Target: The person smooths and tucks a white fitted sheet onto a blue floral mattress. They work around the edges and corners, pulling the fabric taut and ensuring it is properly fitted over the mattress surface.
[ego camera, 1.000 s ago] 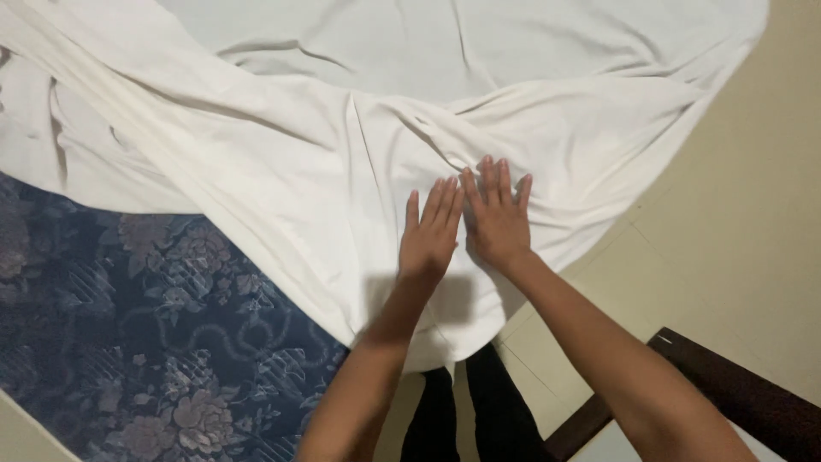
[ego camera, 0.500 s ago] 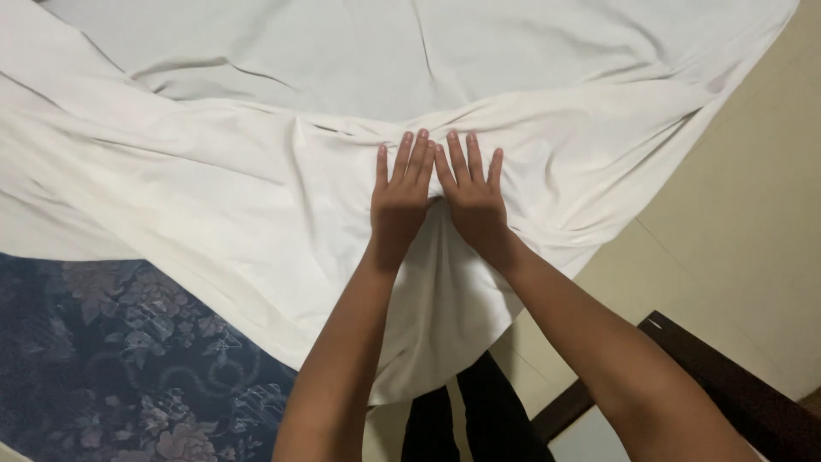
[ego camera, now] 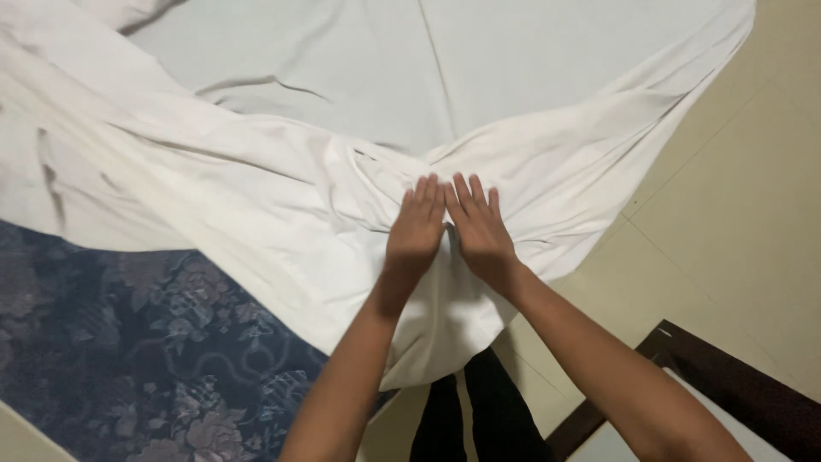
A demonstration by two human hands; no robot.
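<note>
A large white sheet (ego camera: 256,197) lies spread over a mattress, bunched into folds near the corner. My left hand (ego camera: 416,229) and my right hand (ego camera: 479,229) rest flat on the sheet side by side, fingers stretched and nearly touching. Both press on the gathered cloth at the mattress corner. Neither hand grips anything. A flap of the sheet hangs down below my wrists.
The blue floral mattress (ego camera: 128,342) shows bare at the lower left. A beige tiled floor (ego camera: 735,214) runs along the right. A dark wooden furniture frame (ego camera: 735,393) stands at the lower right. My dark trouser legs (ego camera: 479,419) show at the bottom.
Both hands have slid forward across the sheet, pushing the gathered cloth up the mattress. More of the flat sheet is in view at the top.
</note>
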